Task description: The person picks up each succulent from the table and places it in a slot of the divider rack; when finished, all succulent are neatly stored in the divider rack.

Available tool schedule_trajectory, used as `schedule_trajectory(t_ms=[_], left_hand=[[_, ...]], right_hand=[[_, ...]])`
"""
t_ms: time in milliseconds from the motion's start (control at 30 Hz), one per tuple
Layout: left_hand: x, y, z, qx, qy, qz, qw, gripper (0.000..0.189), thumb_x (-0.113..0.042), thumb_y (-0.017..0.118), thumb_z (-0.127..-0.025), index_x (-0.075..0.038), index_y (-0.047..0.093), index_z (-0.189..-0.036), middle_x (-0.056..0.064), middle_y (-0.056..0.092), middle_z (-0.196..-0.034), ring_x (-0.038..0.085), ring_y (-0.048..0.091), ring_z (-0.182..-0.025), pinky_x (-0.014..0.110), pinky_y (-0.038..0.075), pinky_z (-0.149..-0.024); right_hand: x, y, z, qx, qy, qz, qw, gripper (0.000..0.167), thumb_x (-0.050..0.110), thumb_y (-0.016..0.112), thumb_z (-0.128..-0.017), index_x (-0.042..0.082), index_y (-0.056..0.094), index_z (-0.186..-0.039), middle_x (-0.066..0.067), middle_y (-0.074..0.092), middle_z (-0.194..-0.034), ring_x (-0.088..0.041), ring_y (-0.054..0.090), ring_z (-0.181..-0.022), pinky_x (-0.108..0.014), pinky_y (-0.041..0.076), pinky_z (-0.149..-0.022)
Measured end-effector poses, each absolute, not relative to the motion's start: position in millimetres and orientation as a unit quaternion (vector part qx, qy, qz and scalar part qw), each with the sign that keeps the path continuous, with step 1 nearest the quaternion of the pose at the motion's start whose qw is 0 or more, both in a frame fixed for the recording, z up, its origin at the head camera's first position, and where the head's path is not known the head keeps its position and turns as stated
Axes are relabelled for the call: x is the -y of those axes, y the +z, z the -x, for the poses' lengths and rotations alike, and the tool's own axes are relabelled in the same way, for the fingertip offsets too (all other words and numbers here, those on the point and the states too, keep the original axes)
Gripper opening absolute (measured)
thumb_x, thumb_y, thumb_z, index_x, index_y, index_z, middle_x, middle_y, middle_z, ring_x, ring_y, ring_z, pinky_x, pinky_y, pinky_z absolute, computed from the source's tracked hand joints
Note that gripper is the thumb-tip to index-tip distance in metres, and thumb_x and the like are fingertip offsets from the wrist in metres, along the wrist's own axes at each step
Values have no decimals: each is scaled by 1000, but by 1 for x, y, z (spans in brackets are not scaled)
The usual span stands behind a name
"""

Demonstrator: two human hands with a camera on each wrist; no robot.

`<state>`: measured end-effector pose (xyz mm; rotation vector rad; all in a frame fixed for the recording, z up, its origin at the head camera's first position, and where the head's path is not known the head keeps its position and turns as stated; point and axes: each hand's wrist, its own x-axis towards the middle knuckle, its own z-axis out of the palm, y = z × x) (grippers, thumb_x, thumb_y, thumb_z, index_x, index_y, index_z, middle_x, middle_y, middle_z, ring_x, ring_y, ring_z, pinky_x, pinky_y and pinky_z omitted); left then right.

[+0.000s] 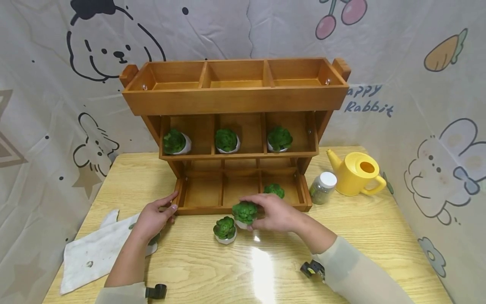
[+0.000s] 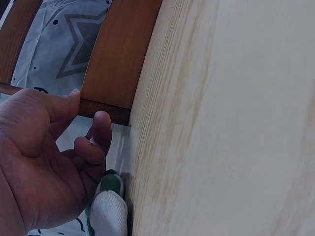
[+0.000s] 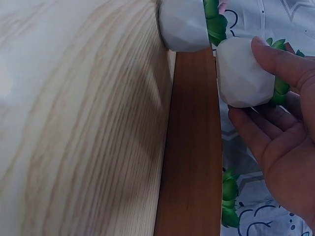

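Observation:
My right hand holds a small potted succulent just in front of the bottom tier of a wooden shelf. In the right wrist view, the thumb and fingers pinch its white faceted pot. A second potted succulent stands on the table beside it. My left hand touches the bottom tier's left front corner with thumb and index finger, the other fingers loosely bent. One succulent sits in the bottom right compartment, partly hidden by my right hand. Three more, among them a tilted one, occupy the middle tier.
To the shelf's right stand a clear jar with a white lid and a yellow watering can. A white cloth item, perhaps a glove, lies on the table under my left forearm. A patterned curtain surrounds the table.

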<state>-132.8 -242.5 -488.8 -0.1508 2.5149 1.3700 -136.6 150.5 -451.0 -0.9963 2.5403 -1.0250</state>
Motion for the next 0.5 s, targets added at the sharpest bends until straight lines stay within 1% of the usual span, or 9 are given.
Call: schedule_trajectory(t_ms=[133,367,500], left_hand=[[243,-489,133,-869,473,51,136,54,-29,60,-108,-27,44,-160,24,47,-145,24,68,-82,29,44,-58],[243,-490,134,-869,473,55,137,54,-29,60,-108,-27,44,-160,23,47,-144,24,68,-82,28,46,-59],[243,-490,134,-871,468,58,140,55,-29,60,-107,-28,44,-159,23,48,-143,23,68,-82,29,48,-62]], right_hand=[[-148,-450,140,-867,-350,337,111,77,27,92,-81,13,57,-148,-2,66,-137,-15,63,-119,-36,50,-102],[-142,-450,145,-868,-351,334,105,78,26,92,-81,17,57,-149,-2,66,-137,-14,64,-120,-34,50,-102],[-139,-451,147,-868,-358,331,98,77,26,92,-80,16,57,-149,-2,67,-136,-15,64,-119,-34,50,-103]])
